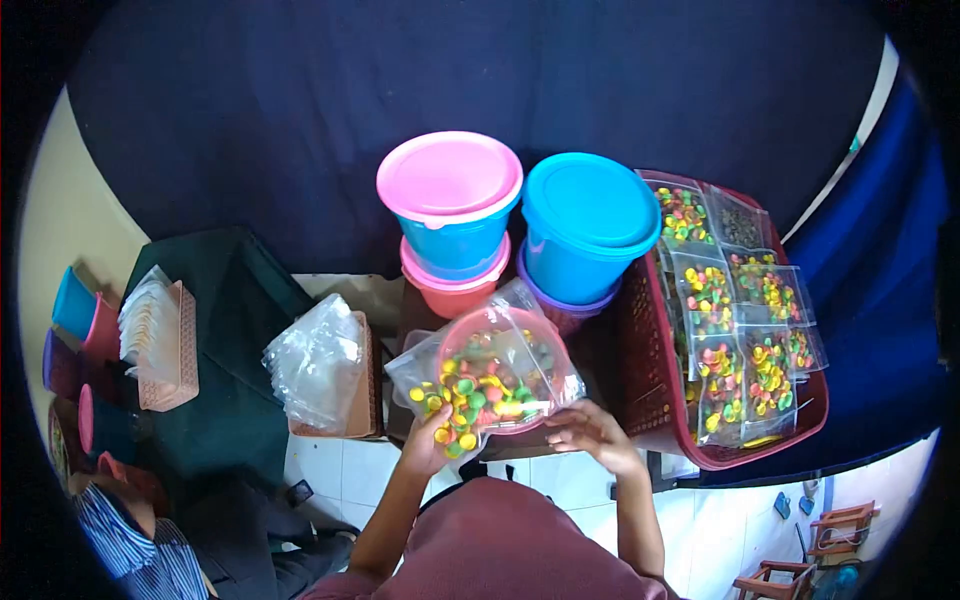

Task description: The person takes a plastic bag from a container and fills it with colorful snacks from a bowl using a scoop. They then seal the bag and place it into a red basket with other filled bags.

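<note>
In the head view, my left hand (428, 446) is closed on the lower left edge of a clear plastic bag (410, 372), its thumb on the front. Small round yellow, green and red pieces (465, 412) show in the bag's lower part. Behind and beneath the bag is a round pink tub (566, 355) with more such pieces inside, partly hidden by the plastic. My right hand (598, 438) is at the tub's lower right rim, near the bag's right corner, fingers apart and slightly bent, with nothing seen between them.
A maroon basket (690, 445) on the right holds several filled bags (770, 375). Behind the tub stand stacked lidded buckets, pink-topped (450, 175) and blue-topped (592, 205). Flat plastic bags (318, 362) fill a basket at left. A seated person (150, 535) is at lower left.
</note>
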A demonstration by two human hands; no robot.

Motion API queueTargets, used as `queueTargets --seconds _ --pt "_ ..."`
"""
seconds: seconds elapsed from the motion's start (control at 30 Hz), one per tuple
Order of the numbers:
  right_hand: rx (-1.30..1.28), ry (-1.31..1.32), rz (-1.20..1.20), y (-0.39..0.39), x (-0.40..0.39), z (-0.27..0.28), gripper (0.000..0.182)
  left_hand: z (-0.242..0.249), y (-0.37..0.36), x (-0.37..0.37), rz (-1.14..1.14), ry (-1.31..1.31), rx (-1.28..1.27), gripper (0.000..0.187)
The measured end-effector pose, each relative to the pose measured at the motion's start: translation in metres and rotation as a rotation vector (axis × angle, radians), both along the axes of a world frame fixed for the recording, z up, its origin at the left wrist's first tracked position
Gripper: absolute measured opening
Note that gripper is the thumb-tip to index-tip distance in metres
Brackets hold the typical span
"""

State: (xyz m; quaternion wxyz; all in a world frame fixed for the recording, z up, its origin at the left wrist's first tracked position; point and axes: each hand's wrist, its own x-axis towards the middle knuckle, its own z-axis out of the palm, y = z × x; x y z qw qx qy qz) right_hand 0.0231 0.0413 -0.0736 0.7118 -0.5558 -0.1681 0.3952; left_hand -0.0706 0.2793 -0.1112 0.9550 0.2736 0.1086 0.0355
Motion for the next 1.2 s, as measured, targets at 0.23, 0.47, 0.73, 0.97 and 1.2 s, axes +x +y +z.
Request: queueTargets --seconds 0.23,0.47,0.73,0.97,1.2 --pt "0.112 -0.041 -0.265 -0.024 -0.044 -0.012 0.048 0.001 -0.1 0.008 -0.175 0.0 -0.213 0.04" --pt "0.188 0.094 -0.429 -0.047 -0.052 -0.015 0.03 -0.017 -0.169 -0.029 0.032 0.025 0.283 0.041" --pt "0.283 0.035 -0.361 -0.041 -0.06 0.0 0.045 -0.002 -0.182 -0.091 0.228 0.46 0.424 0.016" --pt "0.212 0.007 -0.347 -0.042 -0.042 -0.006 0.034 -0.025 -0.183 -0.103 0.042 0.031 0.375 0.037" --pt "0.203 -0.039 -0.223 -0.049 -0.019 0.011 0.044 -0.007 -0.129 -0.093 0.229 0.093 0.202 0.062"
